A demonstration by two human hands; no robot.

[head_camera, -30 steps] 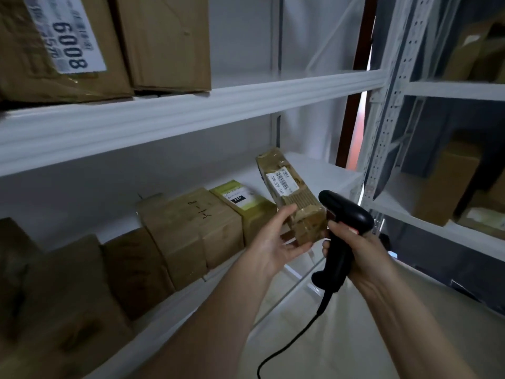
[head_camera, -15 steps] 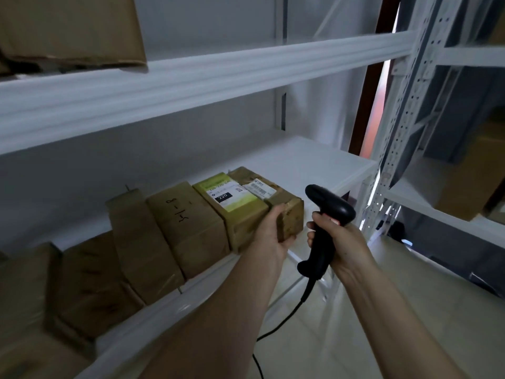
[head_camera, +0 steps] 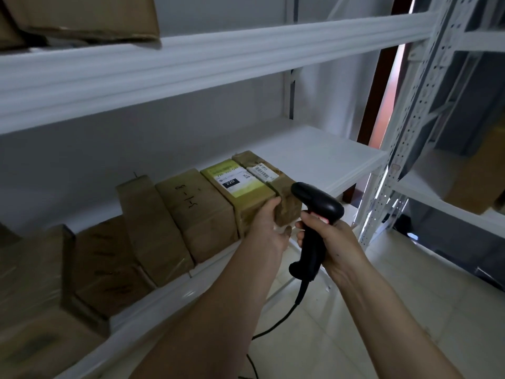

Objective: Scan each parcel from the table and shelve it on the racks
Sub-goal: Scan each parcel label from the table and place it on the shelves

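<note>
parcel set at the end of the shelf row

the brown taped parcel sits on the white shelf at the right end of a row of boxes, pressed flat against the green-labelled box beside it, its barcode label facing up. the left hand is on the parcel's near end, fingers curled over the front corner and the thumb underneath, so it has a hold on it. the right hand is wrapped tight round the grip of a black barcode scanner, which stands upright just to the right of the parcel, its head close to the parcel's corner; the cable hangs down toward the tiled floor. further left along the shelf stand more brown boxes, one with handwriting on top. above, another cardboard box overhangs the upper shelf.
</note>
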